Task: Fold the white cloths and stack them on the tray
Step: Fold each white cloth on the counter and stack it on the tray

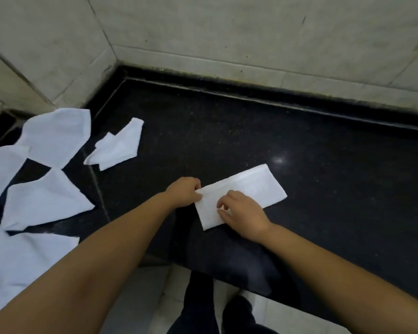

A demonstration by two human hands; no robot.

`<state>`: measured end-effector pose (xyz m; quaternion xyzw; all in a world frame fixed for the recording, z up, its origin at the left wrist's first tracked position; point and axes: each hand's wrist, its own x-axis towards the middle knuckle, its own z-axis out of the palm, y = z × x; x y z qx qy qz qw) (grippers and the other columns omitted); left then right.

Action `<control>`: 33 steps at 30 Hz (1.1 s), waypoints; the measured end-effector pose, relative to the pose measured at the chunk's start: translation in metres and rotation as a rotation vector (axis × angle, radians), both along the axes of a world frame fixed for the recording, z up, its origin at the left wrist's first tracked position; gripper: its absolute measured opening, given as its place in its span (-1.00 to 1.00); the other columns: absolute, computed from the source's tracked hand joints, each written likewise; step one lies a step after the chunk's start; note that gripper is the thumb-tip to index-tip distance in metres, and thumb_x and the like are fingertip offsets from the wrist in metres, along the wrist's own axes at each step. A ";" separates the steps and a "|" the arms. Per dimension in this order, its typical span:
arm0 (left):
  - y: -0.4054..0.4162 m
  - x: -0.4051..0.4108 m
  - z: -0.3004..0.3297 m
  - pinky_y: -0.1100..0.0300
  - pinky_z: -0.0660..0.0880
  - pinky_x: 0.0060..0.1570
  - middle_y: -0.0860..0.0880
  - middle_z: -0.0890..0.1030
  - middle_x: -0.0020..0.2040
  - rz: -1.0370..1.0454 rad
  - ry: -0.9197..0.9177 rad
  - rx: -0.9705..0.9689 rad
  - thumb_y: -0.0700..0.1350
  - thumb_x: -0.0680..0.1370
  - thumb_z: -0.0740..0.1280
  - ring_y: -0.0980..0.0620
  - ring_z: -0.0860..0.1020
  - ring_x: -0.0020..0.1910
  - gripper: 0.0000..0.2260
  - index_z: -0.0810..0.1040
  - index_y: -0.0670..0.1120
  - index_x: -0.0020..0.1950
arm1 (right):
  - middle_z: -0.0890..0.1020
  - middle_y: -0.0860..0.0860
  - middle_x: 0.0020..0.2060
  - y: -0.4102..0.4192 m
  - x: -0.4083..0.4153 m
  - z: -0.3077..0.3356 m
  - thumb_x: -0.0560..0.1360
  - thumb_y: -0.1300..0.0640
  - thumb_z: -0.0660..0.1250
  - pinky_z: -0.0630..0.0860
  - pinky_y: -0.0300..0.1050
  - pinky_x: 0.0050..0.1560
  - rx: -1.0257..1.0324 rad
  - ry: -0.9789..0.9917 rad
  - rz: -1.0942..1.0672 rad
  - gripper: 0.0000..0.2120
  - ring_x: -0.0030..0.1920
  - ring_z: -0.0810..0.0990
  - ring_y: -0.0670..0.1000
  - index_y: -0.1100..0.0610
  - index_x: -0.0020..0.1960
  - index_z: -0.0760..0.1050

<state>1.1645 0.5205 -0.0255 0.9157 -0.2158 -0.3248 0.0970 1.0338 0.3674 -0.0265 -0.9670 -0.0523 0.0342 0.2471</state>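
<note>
Working on the black counter [299, 141]: loose white cloths [46, 203] pile at the left edge, one crumpled cloth [121, 148] sits just right of them, and no tray is in view. The folded cloth [249, 189] lies near centre as a long strip, angled from near-left to far-right. Your left hand [185, 194] pinches its near-left end; your right hand [243, 213] rests on top, fingertips pressing, not clenched. For the next fold, I'd keep the right hand as the anchor at mid-strip, carry the pinched end over to the far-right end, match the corners before you flatten, then run a palm along the crease so it stacks flat.
</note>
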 end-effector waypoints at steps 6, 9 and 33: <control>0.029 -0.025 -0.001 0.12 0.51 -0.05 0.00 0.56 -0.08 0.107 -0.027 -0.118 -0.10 0.51 0.36 0.04 0.54 -0.10 -0.86 0.51 -0.06 0.04 | 0.56 0.02 -0.23 0.053 -0.030 -0.026 0.28 -0.24 0.42 0.46 -0.09 -0.38 -0.274 -0.037 0.203 -0.58 -0.27 0.56 0.06 0.08 -0.12 0.52; 0.033 -0.028 0.001 0.18 0.45 -0.08 0.01 0.53 -0.09 0.196 -0.031 -0.185 -0.11 0.52 0.35 0.07 0.50 -0.12 -0.80 0.49 -0.07 0.14 | 0.54 0.03 -0.34 0.066 -0.030 -0.026 0.11 -0.15 0.58 0.40 -0.18 -0.48 -0.352 -0.030 0.127 -0.56 -0.38 0.53 0.05 0.10 -0.23 0.51; -0.131 0.005 0.019 0.14 0.45 -0.04 0.00 0.57 -0.11 0.091 -0.038 -0.239 -0.01 0.55 0.32 0.01 0.54 -0.06 -0.86 0.56 -0.06 0.00 | 0.58 -0.06 -0.25 -0.097 -0.007 0.000 0.48 0.23 0.25 0.45 -0.20 -0.15 0.586 0.254 -0.853 -0.86 -0.21 0.53 -0.06 0.06 -0.14 0.56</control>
